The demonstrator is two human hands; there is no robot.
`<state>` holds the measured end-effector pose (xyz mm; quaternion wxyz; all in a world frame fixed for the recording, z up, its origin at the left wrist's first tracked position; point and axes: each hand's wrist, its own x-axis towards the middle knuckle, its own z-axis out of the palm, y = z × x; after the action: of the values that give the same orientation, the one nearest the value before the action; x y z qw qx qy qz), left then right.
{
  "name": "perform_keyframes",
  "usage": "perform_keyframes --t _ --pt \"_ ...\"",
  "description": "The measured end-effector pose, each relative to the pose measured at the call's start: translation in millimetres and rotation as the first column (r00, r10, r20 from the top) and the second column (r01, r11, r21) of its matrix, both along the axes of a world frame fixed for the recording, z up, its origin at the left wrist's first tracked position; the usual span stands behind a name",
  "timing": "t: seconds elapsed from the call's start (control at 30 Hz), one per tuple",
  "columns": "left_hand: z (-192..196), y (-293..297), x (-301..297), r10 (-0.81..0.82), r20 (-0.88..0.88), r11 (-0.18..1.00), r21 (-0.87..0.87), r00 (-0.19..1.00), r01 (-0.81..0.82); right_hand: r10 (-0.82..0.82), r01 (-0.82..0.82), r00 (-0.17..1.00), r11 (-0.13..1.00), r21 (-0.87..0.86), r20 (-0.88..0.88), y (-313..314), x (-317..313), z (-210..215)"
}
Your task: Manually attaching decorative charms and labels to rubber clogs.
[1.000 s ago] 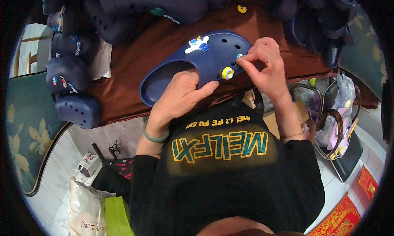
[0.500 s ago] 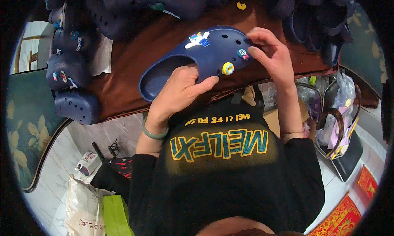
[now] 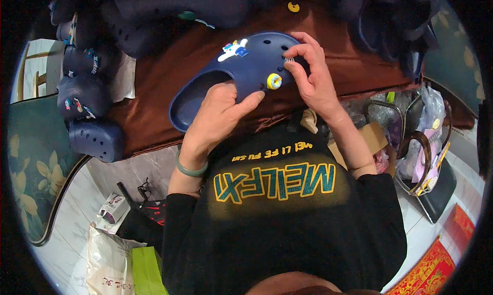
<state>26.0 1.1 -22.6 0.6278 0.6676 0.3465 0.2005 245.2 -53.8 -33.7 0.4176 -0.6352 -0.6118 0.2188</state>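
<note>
A dark blue clog [image 3: 241,74] lies tilted over a brown cloth-covered table [image 3: 169,84]. It carries a white and blue plane-shaped charm [image 3: 232,49] and a round yellow charm [image 3: 274,81]. My left hand [image 3: 218,118] grips the clog's side near its opening, thumb on top. A green bangle [image 3: 190,169] sits on that wrist. My right hand [image 3: 310,71] rests on the clog's toe, fingertips pinching a small round charm [image 3: 289,60] against a hole.
Several more dark blue clogs [image 3: 84,97], some with charms, are stacked at the left and along the far edge. A yellow charm [image 3: 293,7] lies loose on the cloth. Bags [image 3: 416,136] stand at my right; a green bag [image 3: 146,269] and packets sit on the floor at my left.
The clog has been lifted and turned further from me. My right fingers moved from the yellow charm's side to a hole higher on the toe.
</note>
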Motion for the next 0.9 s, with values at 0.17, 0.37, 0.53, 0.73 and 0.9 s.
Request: perform_keyframes --t 0.17,0.37,0.53,0.73,0.9 --pt "4 -1 -1 0.023 0.068 0.998 -0.062 0.997 -0.019 0.110 -0.197 0.823 0.975 -0.099 -0.557 4 24 -3" --pt "7 -4 1 0.040 0.112 0.996 -0.078 0.993 -0.031 0.084 -0.221 0.717 0.969 -0.111 -0.692 -1 33 -1" --pt "3 -9 -3 0.028 0.111 0.996 -0.092 0.993 -0.018 0.093 -0.146 0.921 0.983 -0.112 -0.379 1 24 11" --pt "9 -1 -6 -0.068 -0.037 0.996 -0.061 0.997 0.066 0.287 -0.284 0.923 0.957 -0.050 0.257 27 40 37" --pt "3 6 1 -0.046 -0.024 0.998 0.032 0.999 0.047 0.583 -0.590 0.572 0.781 -0.205 0.577 59 42 66"
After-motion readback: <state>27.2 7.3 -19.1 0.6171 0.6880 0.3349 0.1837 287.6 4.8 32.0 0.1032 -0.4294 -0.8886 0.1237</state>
